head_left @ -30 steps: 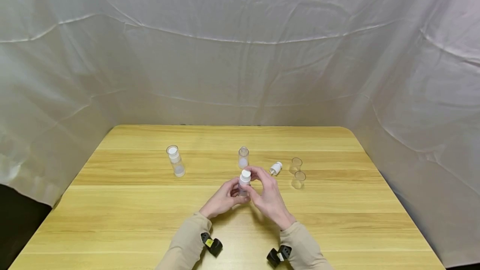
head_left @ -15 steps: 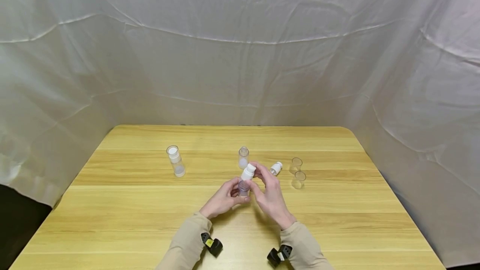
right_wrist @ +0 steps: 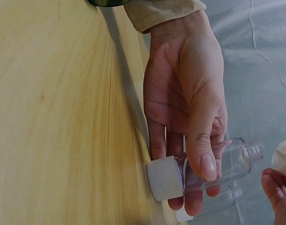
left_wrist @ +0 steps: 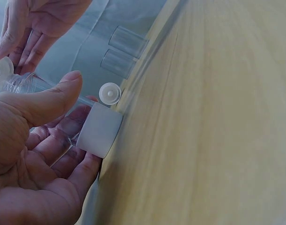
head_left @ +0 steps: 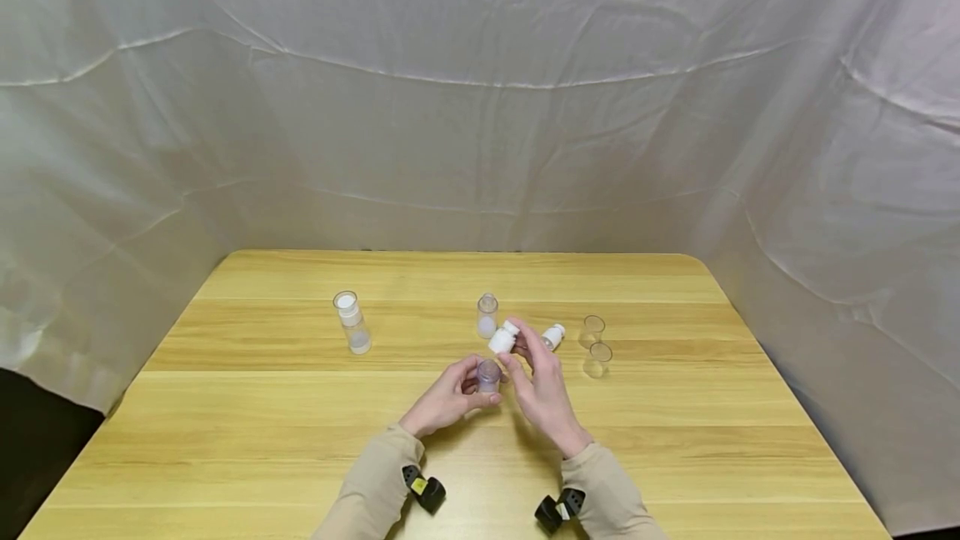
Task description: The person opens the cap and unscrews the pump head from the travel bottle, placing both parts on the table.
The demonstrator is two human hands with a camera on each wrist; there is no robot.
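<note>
My left hand (head_left: pixel 447 398) grips a clear bottle (head_left: pixel 488 377) upright at the middle of the table; its threaded neck is uncovered and its base (left_wrist: pixel 100 130) is white. My right hand (head_left: pixel 545 394) pinches a white pump top (head_left: pixel 503 338), tilted, just above and to the right of the bottle's neck and apart from it. In the right wrist view the bottle (right_wrist: pixel 236 159) lies between the left thumb and fingers, and the white top (right_wrist: pixel 282 155) shows at the right edge.
Behind the hands stands another uncapped bottle (head_left: pixel 487 317). A second white pump top (head_left: pixel 553 336) lies beside the right fingers, with two clear caps (head_left: pixel 592 331) (head_left: pixel 597 361) farther right. An assembled bottle (head_left: pixel 352 323) stands at the left. Grey cloth (head_left: pixel 480 148) hangs behind the table.
The white pump top has come off the bottle's neck and moved up and to the right in my right hand, tilting. My left hand and the bottle have stayed in place.
</note>
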